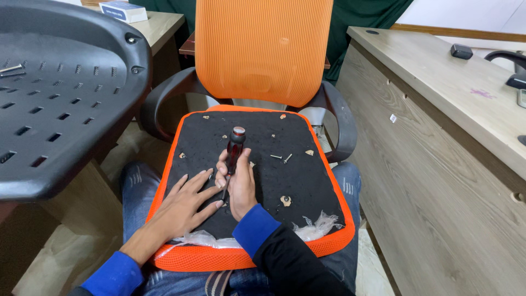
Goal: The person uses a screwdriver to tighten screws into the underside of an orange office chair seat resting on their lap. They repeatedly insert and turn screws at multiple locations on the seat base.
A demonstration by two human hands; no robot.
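on my lap sits the upside-down seat cushion (307,181), black underside up with an orange rim. my right hand (236,183) is wrapped tight around a screwdriver (234,151), red and black handle up, tip down near the middle of the black board. my left hand (183,205) lies flat, fingers spread, just beside it toward the left edge. two loose screws (281,158) lie toward the right edge.

Orange mesh chair backrest (263,49) – fine ribbed weave. Upturned seat cushion (246,164) – black fabric underside, orange mesh edging. Red-and-black screwdriver (234,151), grey cap. Black slotted plastic seat shell (60,93). Blue sleeve cuffs (255,227). Grey-brown woodgrain desk (438,93).
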